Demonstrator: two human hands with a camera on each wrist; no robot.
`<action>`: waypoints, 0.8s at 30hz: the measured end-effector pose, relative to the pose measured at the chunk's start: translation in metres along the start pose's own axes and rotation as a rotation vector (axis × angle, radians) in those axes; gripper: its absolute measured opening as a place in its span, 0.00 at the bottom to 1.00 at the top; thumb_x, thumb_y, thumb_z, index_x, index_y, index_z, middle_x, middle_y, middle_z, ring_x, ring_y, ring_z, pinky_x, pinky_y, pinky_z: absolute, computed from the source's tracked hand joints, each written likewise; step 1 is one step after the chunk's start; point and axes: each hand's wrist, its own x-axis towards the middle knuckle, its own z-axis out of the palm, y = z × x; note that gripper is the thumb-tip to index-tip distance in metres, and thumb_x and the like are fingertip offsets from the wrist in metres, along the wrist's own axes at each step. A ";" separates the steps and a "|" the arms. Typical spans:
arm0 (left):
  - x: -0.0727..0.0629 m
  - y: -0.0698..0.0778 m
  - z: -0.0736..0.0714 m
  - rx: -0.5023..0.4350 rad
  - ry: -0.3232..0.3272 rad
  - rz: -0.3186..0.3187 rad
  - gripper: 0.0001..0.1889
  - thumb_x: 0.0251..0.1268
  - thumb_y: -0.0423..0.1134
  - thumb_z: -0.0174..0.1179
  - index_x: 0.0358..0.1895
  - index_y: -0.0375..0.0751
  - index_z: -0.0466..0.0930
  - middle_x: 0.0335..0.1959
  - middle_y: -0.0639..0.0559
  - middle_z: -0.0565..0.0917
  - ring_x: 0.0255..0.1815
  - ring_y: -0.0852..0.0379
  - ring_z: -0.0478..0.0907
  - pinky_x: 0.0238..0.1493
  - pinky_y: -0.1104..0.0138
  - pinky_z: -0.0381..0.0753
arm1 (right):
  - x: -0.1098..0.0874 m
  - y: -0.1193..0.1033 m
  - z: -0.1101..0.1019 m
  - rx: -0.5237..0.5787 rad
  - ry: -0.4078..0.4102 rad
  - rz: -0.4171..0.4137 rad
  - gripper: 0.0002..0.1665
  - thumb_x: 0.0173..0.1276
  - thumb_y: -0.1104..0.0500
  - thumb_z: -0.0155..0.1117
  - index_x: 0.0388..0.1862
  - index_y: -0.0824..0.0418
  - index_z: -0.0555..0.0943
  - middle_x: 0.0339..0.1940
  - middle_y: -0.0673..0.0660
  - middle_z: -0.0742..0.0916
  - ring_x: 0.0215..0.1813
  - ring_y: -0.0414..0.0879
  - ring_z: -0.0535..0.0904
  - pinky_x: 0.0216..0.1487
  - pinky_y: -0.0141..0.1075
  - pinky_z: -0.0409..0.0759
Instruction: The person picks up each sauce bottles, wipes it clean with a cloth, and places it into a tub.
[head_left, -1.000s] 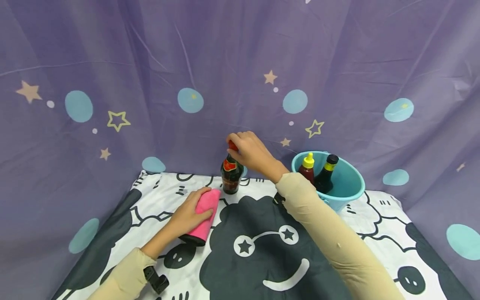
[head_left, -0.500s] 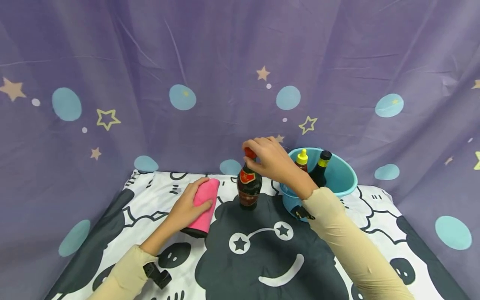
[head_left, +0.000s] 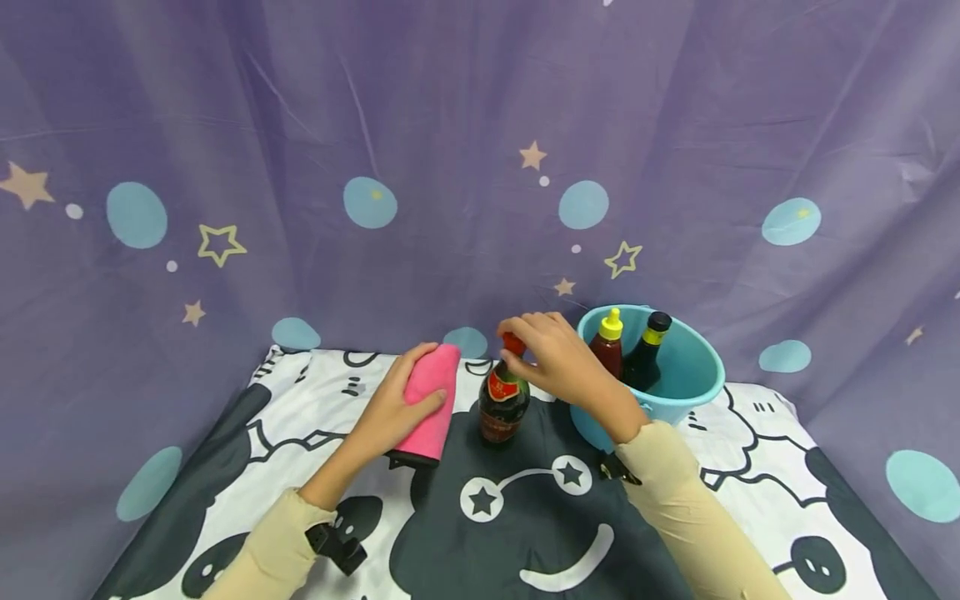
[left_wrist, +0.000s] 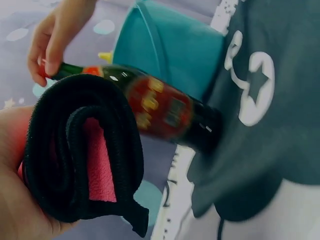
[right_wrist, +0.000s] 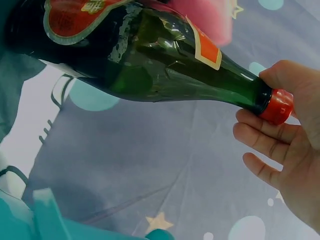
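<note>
In the head view my left hand (head_left: 392, 414) grips a rolled pink cloth (head_left: 431, 398) with a black edge. The left wrist view shows the black end (left_wrist: 47, 150) of the roll, folded in layers. To its right stands a dark green glass bottle (head_left: 503, 410) with red labels, leaning slightly. My right hand (head_left: 558, 360) pinches the bottle by its red cap (right_wrist: 277, 106), the thumb on one side and fingers on the other. Cloth and bottle are close together, with a narrow gap in the head view. I cannot tell whether the bottle's base touches the surface.
A light blue bucket (head_left: 690, 367) stands behind and right of my right wrist. Inside it are a dark red squeeze bottle (head_left: 606, 352) with a yellow top and a dark bottle (head_left: 643, 362) with a black cap. A purple patterned curtain (head_left: 465, 167) hangs behind the printed cloth surface (head_left: 330, 375).
My right hand has brought the bottle rightward and nearer to me, away from the curtain. My left hand has carried the pink roll up and right, closer to the bottle.
</note>
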 end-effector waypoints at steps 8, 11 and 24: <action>0.009 0.014 0.008 -0.063 0.007 0.026 0.37 0.66 0.44 0.66 0.76 0.60 0.62 0.71 0.49 0.68 0.59 0.45 0.75 0.50 0.56 0.79 | -0.003 -0.002 0.014 -0.006 0.073 -0.029 0.17 0.69 0.56 0.69 0.53 0.59 0.82 0.35 0.52 0.83 0.37 0.46 0.74 0.42 0.42 0.74; 0.014 0.020 0.009 -0.080 0.009 0.038 0.37 0.66 0.44 0.66 0.77 0.60 0.62 0.73 0.49 0.67 0.60 0.44 0.75 0.50 0.54 0.80 | -0.004 -0.001 0.015 -0.021 0.099 -0.017 0.19 0.68 0.55 0.70 0.55 0.59 0.83 0.36 0.53 0.82 0.37 0.46 0.74 0.42 0.41 0.75; 0.018 0.026 0.018 -0.150 -0.012 0.029 0.37 0.67 0.44 0.66 0.77 0.61 0.61 0.80 0.51 0.59 0.67 0.43 0.71 0.54 0.53 0.79 | -0.007 -0.005 0.019 -0.054 0.106 0.018 0.23 0.68 0.54 0.70 0.60 0.59 0.82 0.38 0.55 0.82 0.36 0.46 0.75 0.40 0.39 0.76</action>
